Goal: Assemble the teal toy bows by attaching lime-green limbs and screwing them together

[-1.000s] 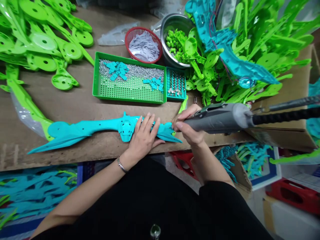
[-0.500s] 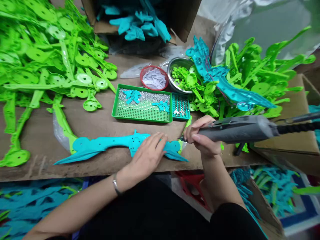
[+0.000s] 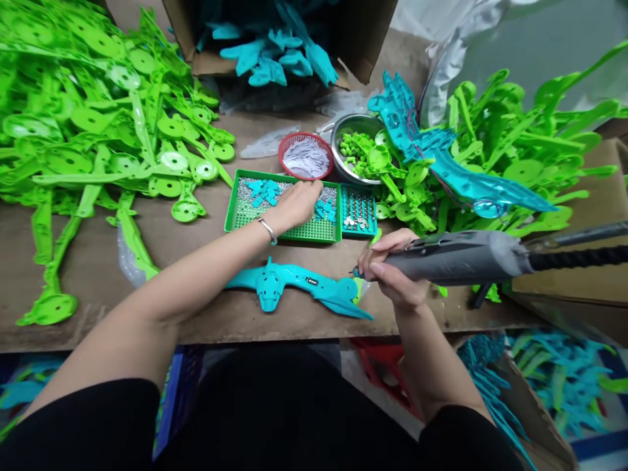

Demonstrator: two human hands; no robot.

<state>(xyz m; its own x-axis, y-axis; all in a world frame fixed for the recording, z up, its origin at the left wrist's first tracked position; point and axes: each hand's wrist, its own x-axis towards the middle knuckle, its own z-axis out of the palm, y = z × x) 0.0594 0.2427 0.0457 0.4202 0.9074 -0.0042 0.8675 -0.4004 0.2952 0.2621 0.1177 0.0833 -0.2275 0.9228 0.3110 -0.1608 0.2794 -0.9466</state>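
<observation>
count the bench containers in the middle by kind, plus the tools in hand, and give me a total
Trays: 2 (green tray at the left hand, small blue tray beside it)
Red basket: 1
Steel bowl: 1
Grey tool in the right hand: 1
Total: 5

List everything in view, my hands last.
Long part: one, teal, table front
Power tool: one, grey, front right
Perforated tray: one, green, mid-table
Small tray: one, teal, beside it
Basket: one, red, behind perforated tray
Bowl: one, silver, beside basket
Heaps: two, green, table left and right
Wired part: one, teal, on right heap
Cardboard boxes: several, brown, back and right
Table: one, brown, beneath
Left hand: one, bare, over perforated tray
Right hand: one, bare, gripping power tool
</observation>
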